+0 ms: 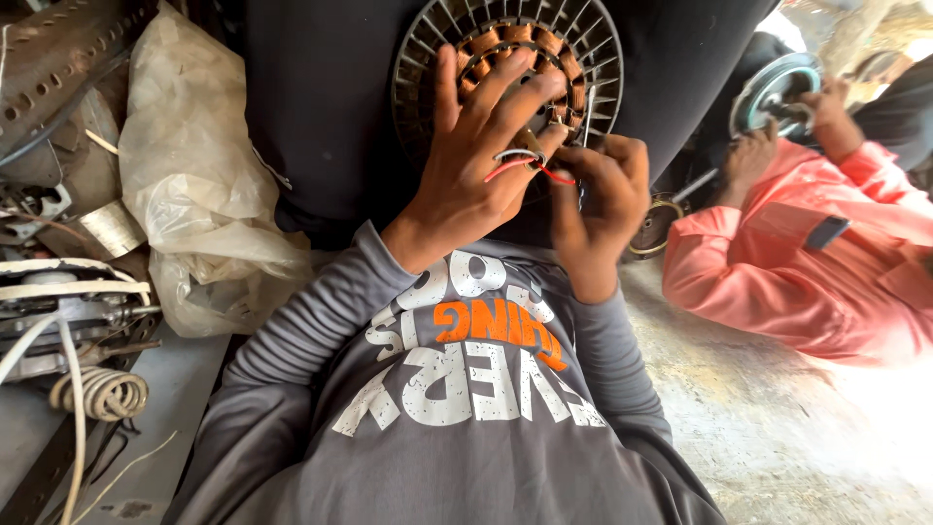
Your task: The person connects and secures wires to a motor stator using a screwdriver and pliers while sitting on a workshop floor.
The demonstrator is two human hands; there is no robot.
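Observation:
A round metal stator [442, 39] with slotted rim and copper windings rests on my lap against dark trousers. My left hand [476, 146] lies spread over its copper coils, fingers apart, with thin red and white wires [515, 163] running under the fingertips. My right hand [603, 190] is closed beside it, pinching the wire ends near the stator's lower right edge. Grey sleeves with a printed grey shirt fill the lower middle of the view.
A crumpled clear plastic bag [209, 185] lies at left beside scrap metal parts and a coiled white cord [97, 394]. At right a person in a pink shirt [797, 272] handles a round metal disc [777, 87]. Bare concrete floor [777, 428] lies lower right.

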